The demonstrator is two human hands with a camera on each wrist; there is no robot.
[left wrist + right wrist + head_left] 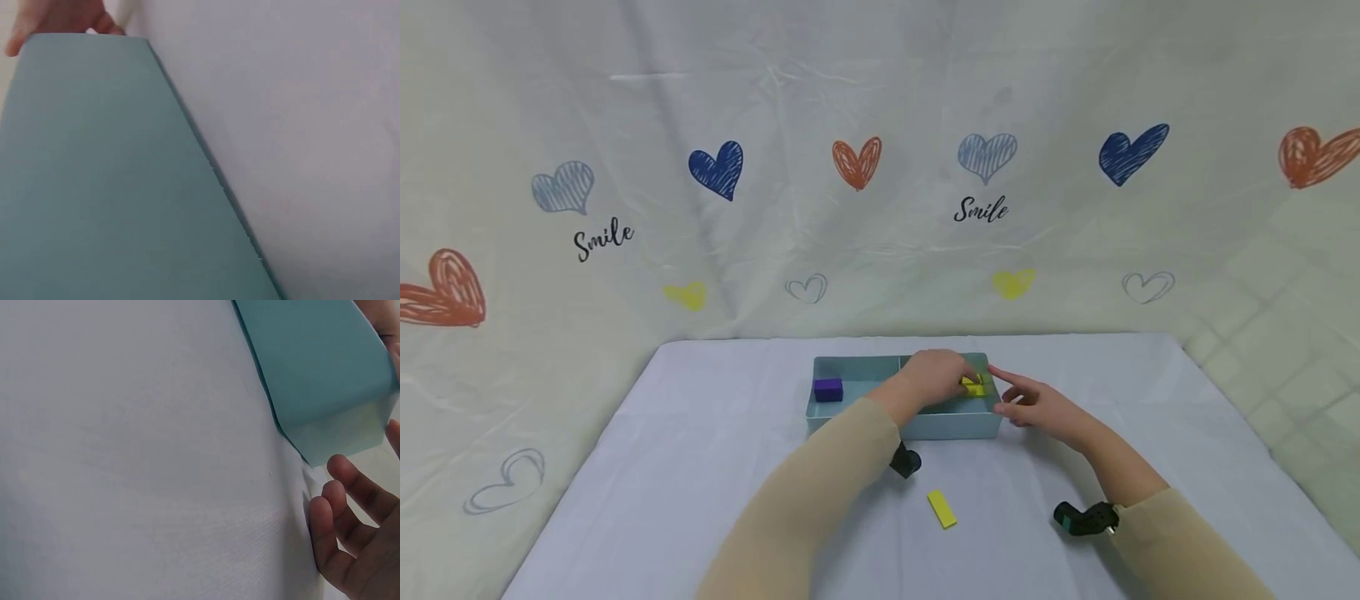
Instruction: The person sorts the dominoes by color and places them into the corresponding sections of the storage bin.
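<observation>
A blue-green open box (850, 427) with a divider stands toward the back of the table. My left hand (934, 375) reaches over its front wall into the right compartment, where its fingertips pinch a small yellow block (972, 380). More yellow lies beside those fingers, partly covered by them. At the box's right end is my right hand (1037, 408), fingers loosely bent, with fingertips touching the end wall. In the right wrist view its fingers (324, 528) are beside the box's corner. Mostly the box's outer wall (119, 162) fills the left wrist view.
A dark purple block (828, 390) sits in the left compartment. In front of the box, a flat yellow block (942, 509) lies on the white tablecloth (700, 467). Behind the table hangs a pale curtain (910, 242) printed with hearts.
</observation>
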